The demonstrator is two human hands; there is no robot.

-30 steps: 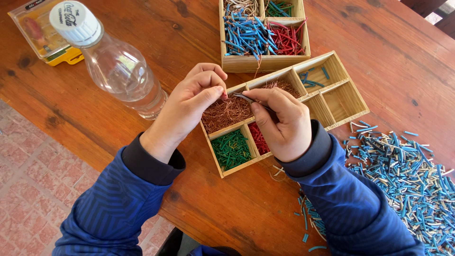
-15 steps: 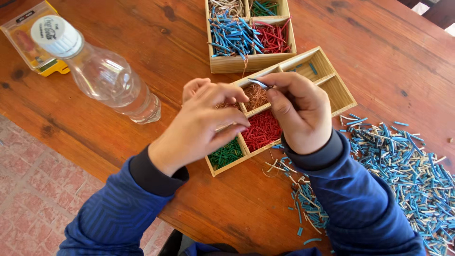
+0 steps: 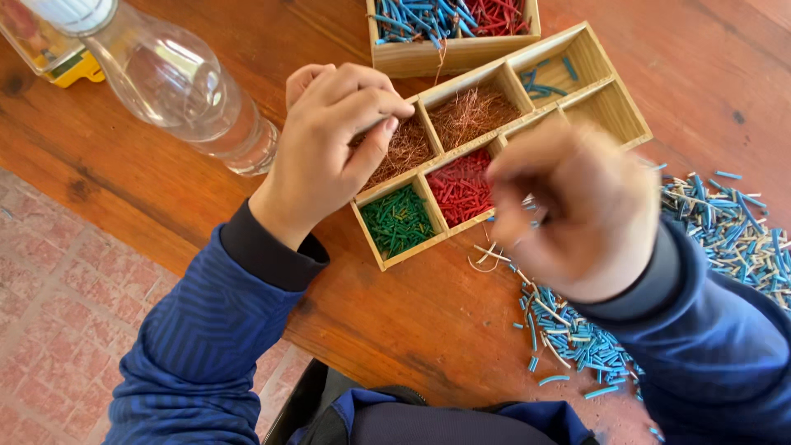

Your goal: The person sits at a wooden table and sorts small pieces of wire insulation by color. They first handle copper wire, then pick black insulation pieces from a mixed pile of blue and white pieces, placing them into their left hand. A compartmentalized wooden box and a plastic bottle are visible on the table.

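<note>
Over the tray: left hand (image 3: 329,148) hovers above the wooden compartment tray (image 3: 614,78), fingers (image 3: 371,144) pinched narrow over the cell of copper strands (image 3: 404,152); whether any strand sits in the pinch cannot be told.
Right of the tray: right hand (image 3: 577,210) is blurred, curled loosely above the bench (image 3: 395,330); what it holds, if anything, cannot be told.
Tray cells: green bits (image 3: 400,221) and red bits (image 3: 461,188) lie in the near row, a second cell of copper (image 3: 474,115) and a few blue bits (image 3: 544,78) behind; one cell per colour keeps sorted sleeves apart from bare wire.
Unsorted stock: blue and pale wire pieces (image 3: 725,231) lie loose at the right, within reach of the right hand.
Second tray: a box of blue and red pieces (image 3: 445,53) touches the far edge.
Left side: clear plastic bottle (image 3: 177,82) lies tilted, well apart from the work.
</note>
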